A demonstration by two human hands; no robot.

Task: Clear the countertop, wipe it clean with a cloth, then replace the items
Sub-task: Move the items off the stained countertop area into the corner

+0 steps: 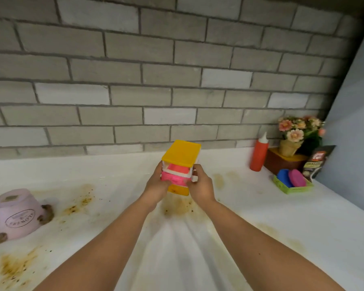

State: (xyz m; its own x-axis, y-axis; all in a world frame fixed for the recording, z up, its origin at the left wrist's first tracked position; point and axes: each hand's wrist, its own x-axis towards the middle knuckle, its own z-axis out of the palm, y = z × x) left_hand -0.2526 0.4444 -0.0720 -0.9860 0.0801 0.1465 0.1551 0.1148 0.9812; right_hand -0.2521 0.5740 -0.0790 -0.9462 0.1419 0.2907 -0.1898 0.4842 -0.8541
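Bare forearms lead to the left hand [157, 185] and right hand [201, 184], fingers curled around a yellow-topped, pink-drawered mini drawer box [182, 153]. The hands hide its sides.

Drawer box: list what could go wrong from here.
1. The drawer box, gripped by the left hand and right hand, has a pink drawer that seems partly out; tilting might let it slide free.
2. A brown stain lies just below it on the countertop; setting the box down there would likely soil its base.
3. The red bottle stands upright to the right; a sweep that way could topple it.
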